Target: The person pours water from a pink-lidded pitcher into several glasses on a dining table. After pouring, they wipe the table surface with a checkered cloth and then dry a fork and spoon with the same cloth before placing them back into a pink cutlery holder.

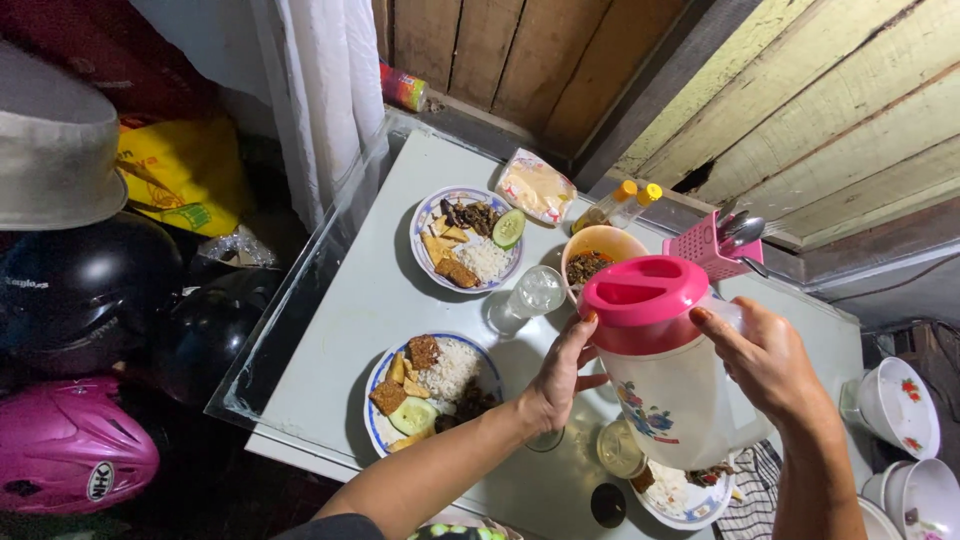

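Small pale table (350,330) in a corner of wooden plank walls, helmets stacked to one side. Both hands grasp a white flowered jug with pink lid (665,370), held above the table's near edge: left hand (560,375) cupped against its side, right hand (765,365) wrapped round the handle side, thumb at the lid. Surrounding items: a clear glass (527,298) beside the jug, a bowl (600,250) behind it, two plates of rice, tofu and cucumber (430,395) (468,238), pink utensil holder (705,245), two yellow-capped bottles (620,205).
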